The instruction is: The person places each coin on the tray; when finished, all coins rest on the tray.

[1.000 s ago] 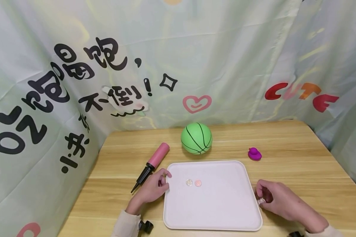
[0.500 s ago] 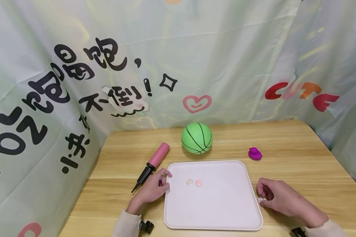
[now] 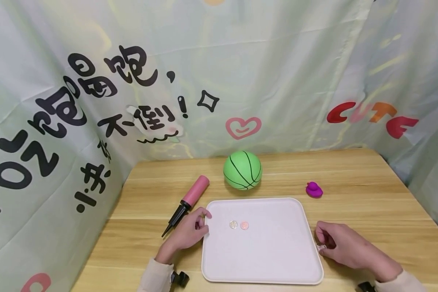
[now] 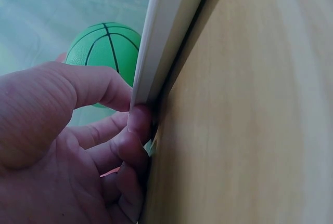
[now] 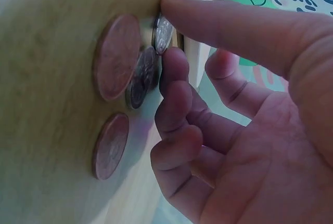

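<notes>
My left hand pinches the left rim of a white tray between thumb and curled fingers; the left wrist view shows the fingertips at the tray wall. Two coins lie side by side in the tray's upper left part, one silvery coin and one pinkish-copper coin. Beside the tray's right edge, my right hand has thumb and forefinger at opposite edges of a silver coin, pinching it at the table. Near these fingers lie a large copper coin, another silver coin and a smaller-looking copper coin.
Behind the tray sits a green ball with black lines. A pink and black hand pump lies left of it, close to my left hand. A purple rubber duck stands at the right. Printed cloth hangs around the wooden table.
My right hand shifts only slightly over the coins beside the tray. The left hand, the tray and its two coins stay in place.
</notes>
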`<state>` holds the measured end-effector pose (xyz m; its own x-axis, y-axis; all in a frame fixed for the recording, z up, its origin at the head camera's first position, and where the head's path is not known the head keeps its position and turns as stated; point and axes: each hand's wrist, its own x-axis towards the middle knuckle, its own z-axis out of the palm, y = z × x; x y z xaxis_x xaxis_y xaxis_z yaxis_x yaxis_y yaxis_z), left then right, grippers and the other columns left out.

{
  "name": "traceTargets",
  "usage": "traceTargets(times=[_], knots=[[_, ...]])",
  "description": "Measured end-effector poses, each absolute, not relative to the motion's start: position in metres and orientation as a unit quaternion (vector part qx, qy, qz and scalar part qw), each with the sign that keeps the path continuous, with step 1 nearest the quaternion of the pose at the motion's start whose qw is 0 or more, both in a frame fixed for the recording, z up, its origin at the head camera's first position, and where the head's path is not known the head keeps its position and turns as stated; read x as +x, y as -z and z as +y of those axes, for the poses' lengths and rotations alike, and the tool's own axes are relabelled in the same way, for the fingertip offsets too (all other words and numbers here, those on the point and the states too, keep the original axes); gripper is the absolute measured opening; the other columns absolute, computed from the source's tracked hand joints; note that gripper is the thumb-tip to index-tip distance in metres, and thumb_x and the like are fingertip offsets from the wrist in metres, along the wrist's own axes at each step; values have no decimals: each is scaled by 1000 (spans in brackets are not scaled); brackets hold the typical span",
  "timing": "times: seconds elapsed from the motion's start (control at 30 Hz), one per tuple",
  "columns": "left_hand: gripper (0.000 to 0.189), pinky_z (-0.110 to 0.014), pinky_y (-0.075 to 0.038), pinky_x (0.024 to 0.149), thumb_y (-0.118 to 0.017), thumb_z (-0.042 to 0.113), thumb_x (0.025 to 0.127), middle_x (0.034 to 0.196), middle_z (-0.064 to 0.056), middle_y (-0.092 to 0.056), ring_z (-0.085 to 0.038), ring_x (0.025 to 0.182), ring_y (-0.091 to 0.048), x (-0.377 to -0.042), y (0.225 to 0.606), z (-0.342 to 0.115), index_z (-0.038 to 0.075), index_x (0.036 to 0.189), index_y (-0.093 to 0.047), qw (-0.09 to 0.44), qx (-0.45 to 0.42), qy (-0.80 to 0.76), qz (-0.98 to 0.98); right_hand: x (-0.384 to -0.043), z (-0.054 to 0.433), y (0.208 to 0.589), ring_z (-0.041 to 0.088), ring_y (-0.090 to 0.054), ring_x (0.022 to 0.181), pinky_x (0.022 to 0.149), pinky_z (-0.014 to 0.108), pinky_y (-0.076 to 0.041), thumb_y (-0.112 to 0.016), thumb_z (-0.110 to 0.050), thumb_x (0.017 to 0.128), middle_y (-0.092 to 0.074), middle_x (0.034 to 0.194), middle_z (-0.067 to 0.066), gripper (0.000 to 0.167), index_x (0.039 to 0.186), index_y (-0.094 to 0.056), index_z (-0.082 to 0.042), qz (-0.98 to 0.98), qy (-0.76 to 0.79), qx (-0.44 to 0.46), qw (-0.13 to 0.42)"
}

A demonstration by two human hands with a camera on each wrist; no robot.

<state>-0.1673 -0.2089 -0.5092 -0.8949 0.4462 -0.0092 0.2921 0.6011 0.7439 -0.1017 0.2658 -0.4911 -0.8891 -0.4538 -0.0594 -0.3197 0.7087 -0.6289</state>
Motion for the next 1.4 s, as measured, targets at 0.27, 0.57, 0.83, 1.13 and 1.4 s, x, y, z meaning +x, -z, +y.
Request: traceTargets(times=[0.27,0.57,0.83,1.13,1.4], knots=[[29,-20,-43,65,-69,0,96,75,4,-56,-2,64,-50,-167,506,-208,8,124,-65,114,189,-386,896,-98,263,494,-5,-42,70,60,21,-36,-85,1,80,-48,75,-13,40,88,-51,-18,921,312,-217,86],[29,-20,-44,65,-68,0,96,75,6,-56,-1,64,-50,-167,506,-208,8,123,-65,110,188,-385,897,-99,260,490,-3,-44,70,61,22,-39,-85,0,82,-51,76,-10,38,90,-53,-17,934,296,-177,92],[28,-20,-44,63,-67,2,94,74,8,-57,0,64,-50,-169,513,-213,8,122,-65,88,218,-404,884,-104,263,488,-3,-45,71,62,22,-40,-87,-3,84,-54,79,-9,36,93,-55,-16,933,298,-171,108],[28,-20,-44,63,-67,2,95,75,5,-57,-1,64,-50,-169,512,-211,7,123,-65,94,220,-408,881,-104,259,489,-2,-43,71,62,22,-37,-84,2,78,-52,78,-8,38,92,-54,-16,930,293,-189,114],[27,-20,-43,61,-66,2,94,74,10,-55,2,63,-48,-169,516,-212,6,121,-64,71,239,-412,877,-102,258,490,-4,-43,70,62,22,-36,-87,-2,76,-51,77,-11,40,92,-53,-18,930,290,-206,96]])
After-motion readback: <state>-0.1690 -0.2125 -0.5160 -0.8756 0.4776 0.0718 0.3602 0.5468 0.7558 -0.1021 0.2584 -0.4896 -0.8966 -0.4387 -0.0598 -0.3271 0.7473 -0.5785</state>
